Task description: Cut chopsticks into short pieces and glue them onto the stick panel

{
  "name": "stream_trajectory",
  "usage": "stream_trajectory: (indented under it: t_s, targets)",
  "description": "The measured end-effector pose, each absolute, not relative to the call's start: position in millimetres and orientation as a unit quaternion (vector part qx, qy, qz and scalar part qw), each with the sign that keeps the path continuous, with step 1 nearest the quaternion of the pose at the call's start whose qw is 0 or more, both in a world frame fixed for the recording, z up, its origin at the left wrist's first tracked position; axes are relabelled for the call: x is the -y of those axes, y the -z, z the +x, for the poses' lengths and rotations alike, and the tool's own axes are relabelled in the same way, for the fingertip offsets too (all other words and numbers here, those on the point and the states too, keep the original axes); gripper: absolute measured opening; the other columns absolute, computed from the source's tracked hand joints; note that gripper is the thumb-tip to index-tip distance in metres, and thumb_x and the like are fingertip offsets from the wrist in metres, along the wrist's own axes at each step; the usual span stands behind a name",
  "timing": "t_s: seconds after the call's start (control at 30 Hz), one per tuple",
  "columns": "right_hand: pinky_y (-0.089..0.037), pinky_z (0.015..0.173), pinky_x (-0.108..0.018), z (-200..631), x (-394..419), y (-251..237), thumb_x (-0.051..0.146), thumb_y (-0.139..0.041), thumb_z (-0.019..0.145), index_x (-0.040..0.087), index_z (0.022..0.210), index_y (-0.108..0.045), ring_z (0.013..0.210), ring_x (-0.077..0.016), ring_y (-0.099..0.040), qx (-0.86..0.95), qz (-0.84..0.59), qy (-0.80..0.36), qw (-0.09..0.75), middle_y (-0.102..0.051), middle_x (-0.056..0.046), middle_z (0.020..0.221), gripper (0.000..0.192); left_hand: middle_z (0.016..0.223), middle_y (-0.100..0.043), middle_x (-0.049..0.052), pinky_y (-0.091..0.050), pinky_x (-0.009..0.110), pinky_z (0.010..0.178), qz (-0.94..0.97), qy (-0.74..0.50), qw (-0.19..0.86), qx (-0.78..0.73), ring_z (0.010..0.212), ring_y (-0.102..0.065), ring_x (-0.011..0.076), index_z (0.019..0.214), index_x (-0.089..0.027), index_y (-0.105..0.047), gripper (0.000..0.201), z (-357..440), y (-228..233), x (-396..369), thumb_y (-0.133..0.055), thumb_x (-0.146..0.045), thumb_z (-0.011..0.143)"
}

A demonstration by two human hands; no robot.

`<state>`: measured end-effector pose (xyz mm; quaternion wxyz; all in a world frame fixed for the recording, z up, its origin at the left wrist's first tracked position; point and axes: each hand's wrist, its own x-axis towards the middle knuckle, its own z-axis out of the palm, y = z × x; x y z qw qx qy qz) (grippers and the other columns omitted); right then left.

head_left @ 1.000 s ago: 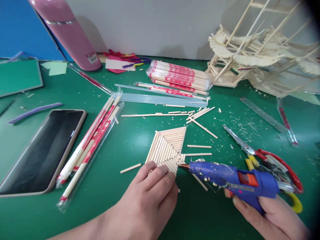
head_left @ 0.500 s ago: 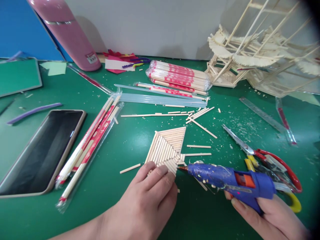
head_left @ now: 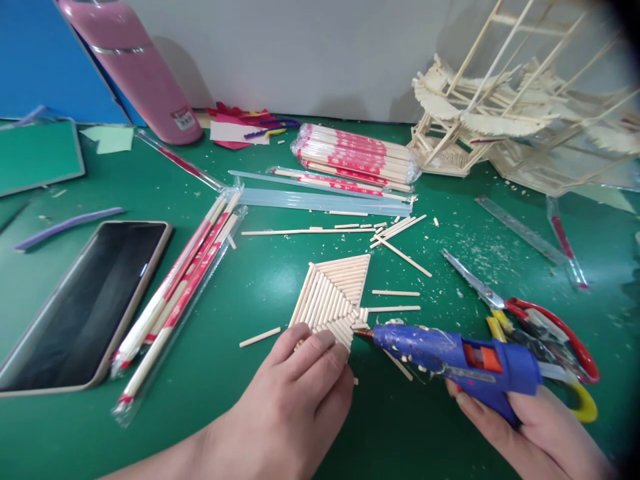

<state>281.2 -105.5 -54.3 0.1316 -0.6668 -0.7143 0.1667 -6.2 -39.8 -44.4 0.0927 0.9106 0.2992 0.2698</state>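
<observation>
A flat panel of glued wooden sticks (head_left: 323, 297) lies on the green table, its sticks set in angled rows. My left hand (head_left: 295, 380) is closed over the panel's near edge, fingers curled on it and hiding that part. My right hand (head_left: 520, 420) grips a blue glue gun (head_left: 445, 350) by its handle. The gun points left, its nozzle tip at the panel's right edge beside short stick pieces; whether it touches cannot be made out. Loose cut sticks (head_left: 395, 293) lie just right of the panel.
Scissors (head_left: 480, 283) with red handles and a yellow-handled tool (head_left: 583, 397) lie beside the glue gun. A phone (head_left: 85, 300) and wrapped chopsticks (head_left: 180, 300) are at left. Behind stand a pink bottle (head_left: 135, 73), a chopstick bundle (head_left: 355, 157) and a stick-built model (head_left: 465, 120).
The glue gun and my right hand have shifted slightly left, bringing the nozzle a little nearer the panel. My left hand stays in place on the panel.
</observation>
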Motion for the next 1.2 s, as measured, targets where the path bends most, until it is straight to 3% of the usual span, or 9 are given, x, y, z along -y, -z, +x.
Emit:
stream_trajectory:
  t_s: [0.47,0.83,0.97,1.2]
  targets:
    - [-0.056,0.045,-0.016,272.4,100.6,48.3,0.034,-0.063,0.068,0.029,0.08,-0.069,0.064,-0.02,-0.068,0.688,-0.686,-0.147,0.185,-0.071,0.004,0.076,0.015,0.089,-0.064,0.009,-0.04,0.043,0.082,0.913,-0.263,0.094,-0.297,0.085,-0.055,0.0208,0.082,-0.01,-0.062,0.017,-8.1,45.7,41.5,-0.046,-0.01,0.084]
    - [-0.054,0.044,-0.015,270.0,96.5,48.6,0.039,-0.054,0.077,0.022,0.082,-0.068,0.055,-0.0168,-0.067,0.763,-0.626,-0.11,0.12,-0.07,-0.001,0.069,0.022,0.09,-0.064,0.01,-0.039,0.043,0.083,0.913,-0.259,0.099,-0.299,0.086,-0.054,0.0216,0.084,-0.009,-0.062,0.012,-7.6,46.0,41.4,-0.05,-0.011,0.083]
    - [-0.056,0.05,-0.018,275.3,101.6,53.5,0.04,-0.056,0.076,0.022,0.086,-0.065,0.06,-0.0186,-0.068,0.758,-0.634,-0.07,0.134,-0.071,-0.002,0.075,0.023,0.09,-0.064,0.01,-0.039,0.043,0.083,0.912,-0.263,0.099,-0.299,0.086,-0.054,0.0218,0.084,-0.009,-0.062,0.011,-7.8,46.2,40.6,-0.051,-0.011,0.082]
    - [-0.054,0.049,-0.013,285.9,105.9,59.9,0.035,-0.056,0.077,0.025,0.091,-0.062,0.056,-0.0152,-0.067,0.754,-0.625,-0.132,0.15,-0.07,0.001,0.073,0.018,0.09,-0.063,0.01,-0.038,0.044,0.083,0.912,-0.267,0.097,-0.295,0.086,-0.054,0.0217,0.084,-0.009,-0.061,0.015,-8.8,48.5,41.8,-0.047,-0.011,0.084]
